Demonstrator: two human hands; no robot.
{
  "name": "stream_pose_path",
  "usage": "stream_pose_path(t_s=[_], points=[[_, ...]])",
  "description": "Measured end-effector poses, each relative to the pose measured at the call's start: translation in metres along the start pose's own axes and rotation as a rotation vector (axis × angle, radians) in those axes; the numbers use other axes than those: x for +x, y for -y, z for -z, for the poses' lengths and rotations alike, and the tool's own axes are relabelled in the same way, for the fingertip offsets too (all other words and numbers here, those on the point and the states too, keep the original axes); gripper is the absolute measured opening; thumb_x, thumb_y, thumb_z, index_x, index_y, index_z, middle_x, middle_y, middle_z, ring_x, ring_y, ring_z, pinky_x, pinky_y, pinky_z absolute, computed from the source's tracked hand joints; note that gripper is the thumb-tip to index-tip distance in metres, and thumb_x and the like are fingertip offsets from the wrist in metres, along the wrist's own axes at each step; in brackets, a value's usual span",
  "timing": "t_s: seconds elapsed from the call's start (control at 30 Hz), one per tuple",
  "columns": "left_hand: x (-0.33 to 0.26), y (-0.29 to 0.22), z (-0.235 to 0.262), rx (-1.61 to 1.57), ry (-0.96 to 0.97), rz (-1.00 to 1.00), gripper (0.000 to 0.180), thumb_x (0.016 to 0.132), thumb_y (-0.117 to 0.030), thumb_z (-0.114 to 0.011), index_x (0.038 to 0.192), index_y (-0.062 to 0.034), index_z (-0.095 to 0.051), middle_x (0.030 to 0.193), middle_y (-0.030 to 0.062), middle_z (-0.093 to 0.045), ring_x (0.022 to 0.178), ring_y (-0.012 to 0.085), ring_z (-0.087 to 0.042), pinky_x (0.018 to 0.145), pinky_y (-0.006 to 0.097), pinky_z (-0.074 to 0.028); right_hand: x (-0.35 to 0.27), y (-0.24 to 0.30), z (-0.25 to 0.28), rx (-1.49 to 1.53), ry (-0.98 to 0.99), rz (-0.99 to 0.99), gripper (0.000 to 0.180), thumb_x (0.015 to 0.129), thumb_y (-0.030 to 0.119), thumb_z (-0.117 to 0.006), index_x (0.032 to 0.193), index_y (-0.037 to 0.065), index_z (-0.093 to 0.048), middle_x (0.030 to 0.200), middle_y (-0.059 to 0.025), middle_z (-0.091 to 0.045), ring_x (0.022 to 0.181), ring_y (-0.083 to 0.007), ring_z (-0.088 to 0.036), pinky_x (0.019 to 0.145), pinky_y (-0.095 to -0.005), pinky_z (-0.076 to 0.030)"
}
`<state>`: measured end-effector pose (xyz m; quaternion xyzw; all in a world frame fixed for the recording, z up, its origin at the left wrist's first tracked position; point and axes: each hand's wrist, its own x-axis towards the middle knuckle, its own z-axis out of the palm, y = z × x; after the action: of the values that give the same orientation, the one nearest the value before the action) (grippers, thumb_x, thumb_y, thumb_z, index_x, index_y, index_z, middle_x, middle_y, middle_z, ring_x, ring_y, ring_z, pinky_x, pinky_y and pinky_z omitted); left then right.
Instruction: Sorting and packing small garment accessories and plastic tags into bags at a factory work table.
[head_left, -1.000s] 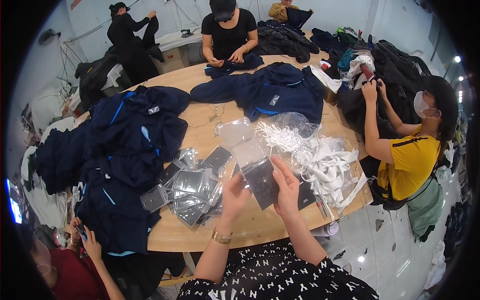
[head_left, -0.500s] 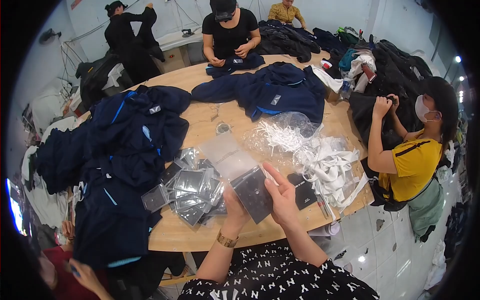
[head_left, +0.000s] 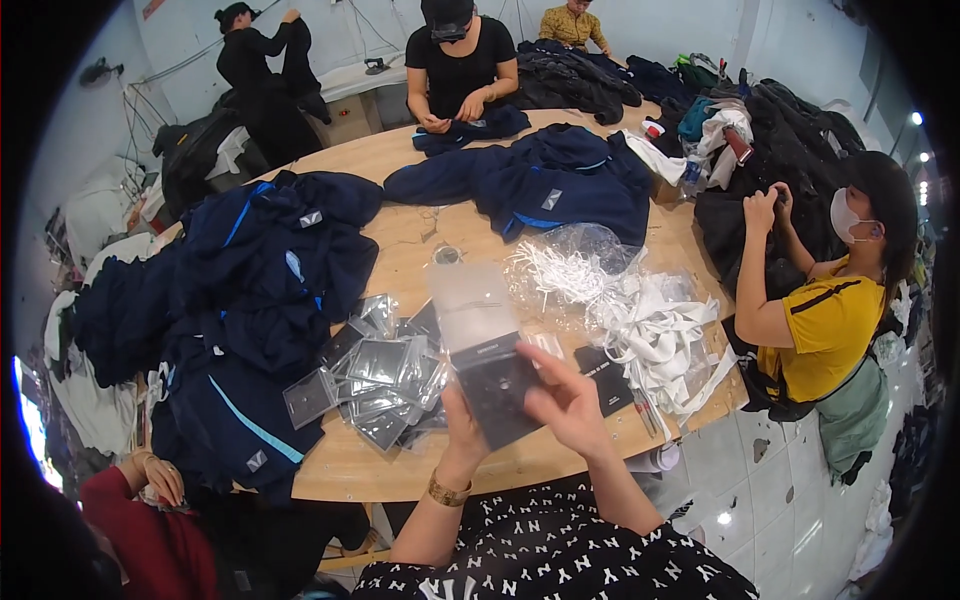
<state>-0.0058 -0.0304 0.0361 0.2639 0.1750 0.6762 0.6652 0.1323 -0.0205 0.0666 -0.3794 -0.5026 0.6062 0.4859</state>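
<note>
- both hands lift a clear plastic sleeve (head_left: 487,350) off the tabletop (head_left: 400,250) to load it.
- left fingers (head_left: 462,418) pinch its dark lower half; right fingers (head_left: 560,385) steady the edge.

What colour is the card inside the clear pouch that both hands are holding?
Dark, black or charcoal, in the clear pouch; the head view shows it best.

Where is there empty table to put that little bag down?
Bare wood shows between the left jacket heap and the far jacket, and along the near edge. Small packets and white cords crowd the middle.
</note>
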Motion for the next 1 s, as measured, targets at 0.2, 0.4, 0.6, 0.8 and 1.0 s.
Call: stream_pose_path(t_s=[0.2, 0.4, 0.6, 0.8, 1.0], points=[[-0.006, 0.004, 0.016, 0.511, 0.024, -0.034, 0.052, 0.089, -0.04, -0.028, 0.118, 0.0017, -0.041, 0.109, 0.0158, -0.053, 0.095, 0.0234, -0.057, 0.075, 0.032, -0.053, -0.001, 0.011, -0.004, -0.614, 0.167, 0.538, 0.087, 0.048, 0.035, -0.083, 0.124, 0.01, -0.048, 0.136, -0.0208, -0.026, 0.122, -0.0286, -0.034, 0.094, -0.0381, -0.035], [-0.005, -0.016, -0.001, 0.774, 0.098, -0.191, 0.031, 0.082, -0.021, -0.057, 0.103, 0.0015, -0.054, 0.091, 0.0081, -0.063, 0.08, 0.0134, -0.06, 0.067, 0.025, -0.047, -0.006, 0.019, -0.005, -0.578, 0.206, 0.645, 0.081, 0.055, 0.031, -0.076, 0.121, -0.003, -0.046, 0.128, -0.0243, -0.039, 0.115, -0.0353, -0.044, 0.094, -0.0375, -0.035], [-0.006, -0.021, -0.007, 0.879, -0.026, -0.384, 0.025, 0.083, -0.02, -0.055, 0.096, 0.0009, -0.054, 0.088, 0.0106, -0.062, 0.075, 0.0163, -0.059, 0.063, 0.026, -0.045, -0.007, 0.019, -0.003, -0.499, 0.24, 0.671, 0.082, 0.057, 0.026, -0.074, 0.124, -0.004, -0.041, 0.127, -0.0257, -0.04, 0.114, -0.0339, -0.044, 0.094, -0.0373, -0.035], [-0.011, -0.016, -0.009, 1.0, 0.042, -0.403, 0.025, 0.084, -0.02, -0.053, 0.094, 0.0028, -0.053, 0.089, 0.0048, -0.06, 0.076, 0.009, -0.056, 0.066, 0.02, -0.044, -0.005, 0.006, -0.005, -0.524, 0.124, 0.748, 0.078, 0.058, 0.024, -0.076, 0.122, -0.005, -0.042, 0.122, -0.0263, -0.043, 0.111, -0.0324, -0.046, 0.092, -0.0357, -0.036], [-0.007, -0.006, -0.011, 0.657, -0.012, -0.358, 0.028, 0.083, -0.015, -0.054, 0.104, 0.0035, -0.05, 0.09, 0.0118, -0.06, 0.078, 0.0153, -0.058, 0.068, 0.025, -0.046, -0.001, 0.005, -0.003, -0.503, 0.177, 0.717, 0.075, 0.06, 0.023, -0.075, 0.121, -0.006, -0.042, 0.122, -0.0225, -0.044, 0.107, -0.0302, -0.048, 0.09, -0.0345, -0.037]])
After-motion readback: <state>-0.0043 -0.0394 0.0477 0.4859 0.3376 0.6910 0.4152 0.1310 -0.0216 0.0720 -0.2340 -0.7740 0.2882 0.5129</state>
